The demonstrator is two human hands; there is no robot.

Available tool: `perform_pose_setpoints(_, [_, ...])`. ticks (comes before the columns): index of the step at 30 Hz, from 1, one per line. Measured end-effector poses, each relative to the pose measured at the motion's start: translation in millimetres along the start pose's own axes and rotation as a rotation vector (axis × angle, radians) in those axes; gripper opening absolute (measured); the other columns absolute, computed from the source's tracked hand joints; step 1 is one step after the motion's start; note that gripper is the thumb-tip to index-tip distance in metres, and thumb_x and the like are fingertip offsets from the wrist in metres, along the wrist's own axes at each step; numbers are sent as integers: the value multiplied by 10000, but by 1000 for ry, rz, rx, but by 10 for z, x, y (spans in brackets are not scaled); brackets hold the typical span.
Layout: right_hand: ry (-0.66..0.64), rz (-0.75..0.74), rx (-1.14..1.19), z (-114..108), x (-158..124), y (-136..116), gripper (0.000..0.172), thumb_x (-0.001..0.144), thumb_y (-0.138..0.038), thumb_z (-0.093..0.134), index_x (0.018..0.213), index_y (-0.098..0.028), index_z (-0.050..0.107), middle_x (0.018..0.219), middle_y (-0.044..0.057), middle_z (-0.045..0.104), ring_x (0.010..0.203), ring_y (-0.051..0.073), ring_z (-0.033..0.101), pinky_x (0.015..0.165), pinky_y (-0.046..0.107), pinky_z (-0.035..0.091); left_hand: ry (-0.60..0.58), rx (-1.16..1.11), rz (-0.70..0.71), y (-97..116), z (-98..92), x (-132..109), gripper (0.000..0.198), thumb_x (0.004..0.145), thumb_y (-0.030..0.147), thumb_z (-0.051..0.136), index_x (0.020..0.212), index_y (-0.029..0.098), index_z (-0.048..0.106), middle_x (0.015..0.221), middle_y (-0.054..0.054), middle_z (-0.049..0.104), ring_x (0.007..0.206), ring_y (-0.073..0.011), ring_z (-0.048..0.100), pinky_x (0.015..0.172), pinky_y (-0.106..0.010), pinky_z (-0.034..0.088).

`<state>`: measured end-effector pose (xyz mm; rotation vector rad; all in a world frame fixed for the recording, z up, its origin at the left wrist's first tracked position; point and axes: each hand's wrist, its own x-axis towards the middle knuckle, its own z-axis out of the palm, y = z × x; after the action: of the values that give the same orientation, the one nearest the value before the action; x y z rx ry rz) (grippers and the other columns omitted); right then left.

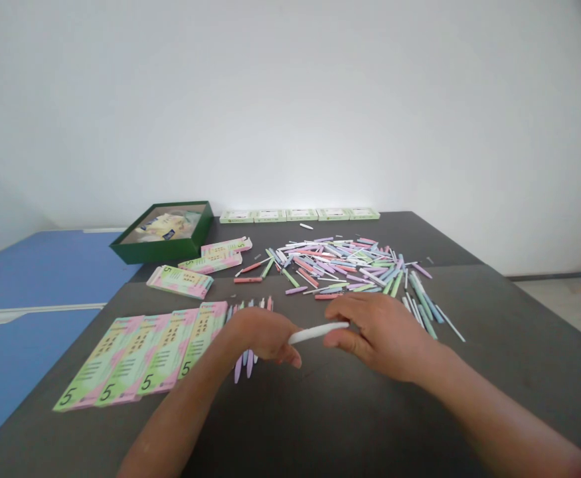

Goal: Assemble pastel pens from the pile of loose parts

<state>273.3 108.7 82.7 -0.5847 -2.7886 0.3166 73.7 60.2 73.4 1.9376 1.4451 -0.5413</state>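
A white pen (319, 332) spans the gap between my two hands above the dark table. My left hand (265, 333) is closed on its left end, and the fingers of my right hand (374, 335) pinch around its pointed right end. Under and behind my left hand lies a row of assembled pens (249, 364) in purple, white, red and other colours, partly hidden by the hand. Just beyond my right hand spreads a large loose pile of pen barrels, caps and thin white refills (340, 265) in pastel colours.
Several flat green-pink boxes marked 5 (163, 355) overlap at the left. More such boxes (180, 281) lie behind them, near a green tray (161, 251) holding plastic packets. White-green boxes (301, 214) line the wall. Blue panels (36, 338) adjoin the table (350, 425) at left.
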Motion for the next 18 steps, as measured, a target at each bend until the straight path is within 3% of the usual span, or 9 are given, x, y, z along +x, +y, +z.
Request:
perform_pose_setpoints(3, [-12, -23, 51, -48, -31, -25, 268, 858, -354, 535, 1064, -188, 498, 889, 44, 604, 767, 175, 537, 630, 267, 329, -1, 2, 1, 2, 1, 6, 309, 822, 357, 582, 1090, 212, 638, 874, -39, 726, 709, -174, 645, 483, -205, 378])
perform_pose_setpoints(6, [-62, -50, 12, -36, -11, -46, 127, 904, -284, 448, 903, -183, 524, 830, 43, 588, 732, 165, 520, 620, 267, 315, 8, 35, -5, 22, -1, 6, 317, 809, 368, 592, 1080, 212, 646, 872, -45, 726, 706, -188, 647, 477, -213, 374])
perform_pose_setpoints(10, [-49, -9, -56, 42, 35, -24, 321, 931, -396, 394, 760, -174, 551, 716, 44, 576, 670, 166, 514, 578, 268, 280, 4, 9, -1, 29, -4, 4, 296, 809, 335, 590, 1080, 229, 646, 877, -30, 726, 722, -180, 651, 482, -205, 377])
perform_pose_setpoints(13, [-26, 6, 40, 39, 9, 0, 320, 863, -484, 500, 942, -184, 578, 764, 40, 607, 695, 173, 536, 579, 260, 294, -18, -12, 15, 8, -3, 13, 280, 808, 281, 591, 1078, 230, 647, 893, -24, 728, 729, -164, 651, 488, -193, 378])
perform_pose_setpoints(15, [-15, 7, 104, 9, -26, 4, 340, 837, -451, 553, 1063, -196, 542, 815, 36, 617, 708, 168, 538, 590, 256, 308, -23, -19, 22, -7, 0, 21, 277, 809, 270, 591, 1076, 220, 647, 894, -30, 729, 728, -164, 650, 480, -191, 370])
perform_pose_setpoints(18, [-24, -2, 151, -30, -61, 0, 151, 873, -302, 513, 982, -204, 548, 808, 22, 604, 686, 147, 516, 592, 251, 306, -18, -31, 19, -20, 8, 29, 275, 804, 278, 588, 1064, 208, 650, 871, -32, 729, 700, -163, 647, 453, -191, 353])
